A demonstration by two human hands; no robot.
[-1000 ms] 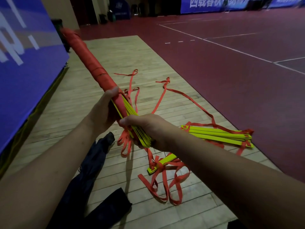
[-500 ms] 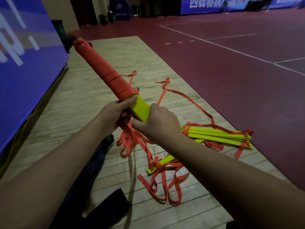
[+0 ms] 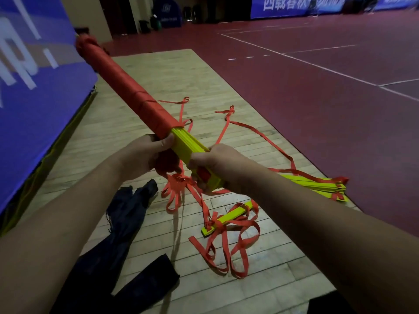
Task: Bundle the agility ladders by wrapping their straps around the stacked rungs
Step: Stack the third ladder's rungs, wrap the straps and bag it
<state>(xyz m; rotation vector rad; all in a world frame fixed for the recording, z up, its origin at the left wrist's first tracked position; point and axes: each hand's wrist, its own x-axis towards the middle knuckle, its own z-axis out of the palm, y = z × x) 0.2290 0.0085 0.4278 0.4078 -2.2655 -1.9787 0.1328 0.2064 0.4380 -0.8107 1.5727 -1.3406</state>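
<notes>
A stack of yellow ladder rungs (image 3: 184, 145) points up and to the left, its far length wound tight in red strap (image 3: 127, 87). My left hand (image 3: 145, 155) grips the stack where the wrapping ends, with bunched red strap under the palm. My right hand (image 3: 215, 164) grips the near end of the same stack. Loose red strap loops (image 3: 179, 193) hang below both hands. On the floor lie a second stack of yellow rungs (image 3: 317, 183) at the right and a single yellow rung (image 3: 226, 218) tangled in red straps (image 3: 235, 245).
A dark cloth bag (image 3: 122, 234) lies on the wooden floor (image 3: 158, 71) below my left arm. A blue banner wall (image 3: 34, 87) stands close on the left. Red court flooring (image 3: 317, 98) with white lines spreads to the right.
The bundle has turned in my hands, showing its edges, then a flat face. My right hand has slid down to the near end. The far tip swung slightly.
</notes>
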